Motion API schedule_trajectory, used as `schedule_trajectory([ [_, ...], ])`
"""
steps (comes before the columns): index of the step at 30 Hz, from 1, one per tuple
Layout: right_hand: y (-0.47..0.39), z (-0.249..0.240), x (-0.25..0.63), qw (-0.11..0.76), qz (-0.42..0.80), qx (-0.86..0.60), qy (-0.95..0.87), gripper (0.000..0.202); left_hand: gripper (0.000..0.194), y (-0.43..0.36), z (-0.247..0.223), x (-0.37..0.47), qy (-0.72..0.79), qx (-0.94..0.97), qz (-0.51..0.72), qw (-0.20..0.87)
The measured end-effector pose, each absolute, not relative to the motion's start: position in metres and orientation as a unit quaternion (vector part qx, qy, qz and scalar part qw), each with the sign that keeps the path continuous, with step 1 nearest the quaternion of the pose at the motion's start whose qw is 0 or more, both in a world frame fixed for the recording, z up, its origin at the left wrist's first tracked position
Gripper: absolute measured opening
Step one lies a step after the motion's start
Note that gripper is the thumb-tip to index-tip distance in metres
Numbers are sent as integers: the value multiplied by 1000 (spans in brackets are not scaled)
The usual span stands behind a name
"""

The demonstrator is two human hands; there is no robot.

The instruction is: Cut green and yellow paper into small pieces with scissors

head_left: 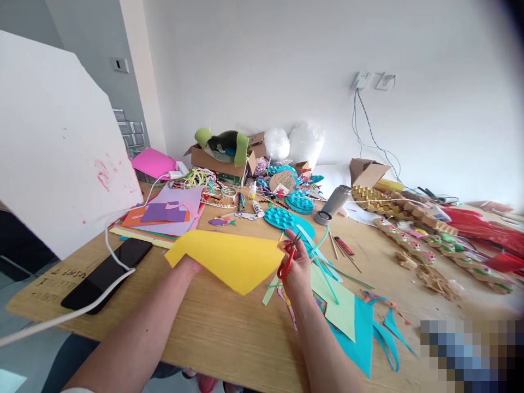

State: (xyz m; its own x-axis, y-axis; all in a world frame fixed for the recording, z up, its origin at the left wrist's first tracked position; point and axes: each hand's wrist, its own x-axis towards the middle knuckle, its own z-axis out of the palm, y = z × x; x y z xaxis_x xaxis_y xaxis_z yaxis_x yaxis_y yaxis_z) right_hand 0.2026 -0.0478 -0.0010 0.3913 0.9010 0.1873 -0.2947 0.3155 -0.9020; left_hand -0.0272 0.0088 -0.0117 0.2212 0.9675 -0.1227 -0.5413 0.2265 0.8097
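Observation:
A sheet of yellow paper or felt (231, 256) is held up above the table, curving between my two hands. My left hand (192, 265) grips it from beneath at the left, most of its fingers hidden behind the sheet. In my right hand (298, 270) is a pair of red-handled scissors (286, 262), blades pointing up and away at the sheet's right end. Under and beside my right forearm lie a pale green sheet (338, 305) and a teal sheet (360, 338), with teal offcuts (387, 341) to their right.
A black phone (108, 275) with a white cable lies at left, near stacked coloured sheets (164, 213). Behind stand a grey metal flask (333, 204), glue bottles (257, 209) and a cardboard box (213, 162). Egg-carton strips (403, 210) and red plastic (478, 234) cover the right.

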Motion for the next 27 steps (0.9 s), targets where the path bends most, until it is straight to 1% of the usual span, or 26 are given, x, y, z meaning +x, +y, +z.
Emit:
schedule_trajectory([
  [2, -47, -1, 202, 724, 429, -415, -347, 57, 23, 10, -12, -21, 344, 311, 558, 688],
  [6, -45, -1, 203, 716, 447, -422, -330, 57, 40, 5, -2, -14, 362, 318, 564, 671],
  [10, -45, -2, 206, 718, 441, -424, -331, 52, 48, 1, 4, -11, 354, 326, 571, 665],
  [13, -45, -1, 206, 723, 432, -424, -332, 52, 46, 2, 2, -10, 356, 336, 567, 662],
  [19, -48, 1, 201, 702, 444, -426, -358, 59, 44, 4, -1, -10, 348, 355, 582, 644],
  [27, -46, 1, 204, 734, 401, -431, -337, 51, 46, 0, -1, -9, 363, 353, 545, 668],
])
